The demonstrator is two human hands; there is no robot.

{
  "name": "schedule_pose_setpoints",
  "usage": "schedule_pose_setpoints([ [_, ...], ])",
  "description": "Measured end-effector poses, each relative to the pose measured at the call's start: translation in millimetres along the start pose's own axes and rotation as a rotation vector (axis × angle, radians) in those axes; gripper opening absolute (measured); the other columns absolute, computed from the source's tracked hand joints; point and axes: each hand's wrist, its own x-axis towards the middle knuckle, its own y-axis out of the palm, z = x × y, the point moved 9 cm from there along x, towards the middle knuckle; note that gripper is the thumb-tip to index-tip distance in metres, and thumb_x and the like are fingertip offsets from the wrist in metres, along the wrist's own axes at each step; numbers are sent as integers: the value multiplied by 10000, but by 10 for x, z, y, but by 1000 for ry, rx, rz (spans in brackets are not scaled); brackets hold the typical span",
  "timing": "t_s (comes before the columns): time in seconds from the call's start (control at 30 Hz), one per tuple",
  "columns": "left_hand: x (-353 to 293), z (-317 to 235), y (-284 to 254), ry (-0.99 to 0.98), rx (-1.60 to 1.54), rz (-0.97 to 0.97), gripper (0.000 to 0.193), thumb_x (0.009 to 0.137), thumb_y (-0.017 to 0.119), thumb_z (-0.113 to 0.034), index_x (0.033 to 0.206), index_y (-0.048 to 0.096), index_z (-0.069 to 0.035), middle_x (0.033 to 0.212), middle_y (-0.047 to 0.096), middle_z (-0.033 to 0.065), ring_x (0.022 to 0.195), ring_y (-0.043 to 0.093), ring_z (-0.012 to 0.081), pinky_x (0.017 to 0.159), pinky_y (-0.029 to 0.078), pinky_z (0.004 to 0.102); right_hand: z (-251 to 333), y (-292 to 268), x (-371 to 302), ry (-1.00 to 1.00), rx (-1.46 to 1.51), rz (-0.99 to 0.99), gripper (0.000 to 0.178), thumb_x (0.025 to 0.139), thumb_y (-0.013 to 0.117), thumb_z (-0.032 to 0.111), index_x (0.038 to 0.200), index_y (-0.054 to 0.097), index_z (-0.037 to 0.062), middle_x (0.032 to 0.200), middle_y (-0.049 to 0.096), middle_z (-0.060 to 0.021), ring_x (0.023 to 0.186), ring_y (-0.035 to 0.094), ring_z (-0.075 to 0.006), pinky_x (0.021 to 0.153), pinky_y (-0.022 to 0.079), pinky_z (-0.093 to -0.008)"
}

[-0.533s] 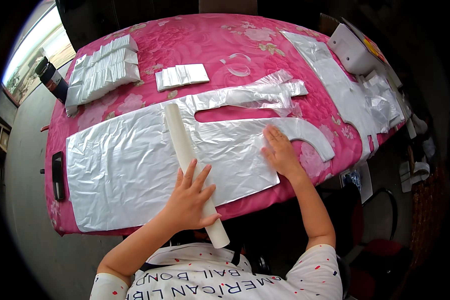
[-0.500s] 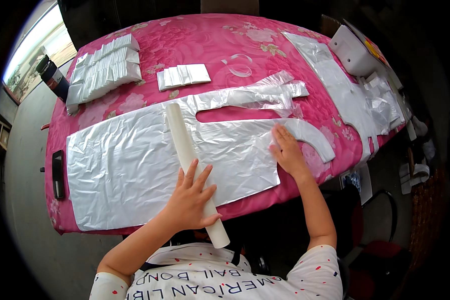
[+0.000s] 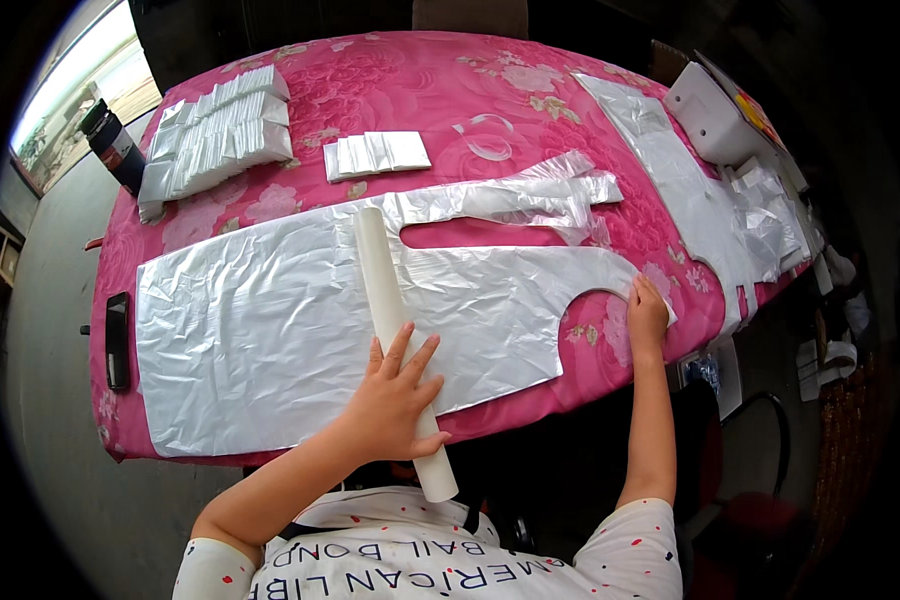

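A thin white plastic apron [image 3: 250,330] lies flat and creased across the near part of the table, its long straps reaching to the right. Across it lies a white tube [image 3: 378,265], its near end jutting past the table edge. My left hand [image 3: 390,405] rests on this tube with fingers spread, thumb on the near side. At the right, my right hand [image 3: 647,315] has its fingers closed on the end of the apron's curved near strap; the fingertips partly cover that end. The far strap [image 3: 530,195] lies bunched, beyond my right hand's reach point.
Folded white plastic packets [image 3: 220,140] stand in rows at the far left, with a smaller stack [image 3: 378,155] beside them. A dark jar [image 3: 113,148] and a phone [image 3: 118,340] sit at the left edge. More plastic film [image 3: 660,170] and a white bin [image 3: 710,115] are at the right.
My right hand has moved right, from the apron's curved edge to the strap's end, and its fingers have closed there. The tube has shifted slightly right in view under my left hand.
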Motion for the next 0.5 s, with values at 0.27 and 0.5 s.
schedule_pose_setpoints([
  [0.27, -7, 3, -3, 7, 2, 1, 602, 661, 626, -500, 1062, 596, -51, 1404, 296, 209, 1335, 101, 476, 976, 164, 691, 328, -228, 50, -129, -9, -45, 140, 712, 656, 87, 835, 608, 40, 812, 638, -102, 788, 596, -304, 700, 457, -394],
  [0.5, -18, 4, -20, 13, 0, -6, 605, 666, 619, -502, 1058, 595, -42, 1403, 298, 208, 1334, 102, 477, 973, 171, 692, 285, -175, 100, 22, 62, 52, 226, 712, 686, 158, 887, 631, 26, 771, 633, -154, 711, 593, -338, 636, 463, -399],
])
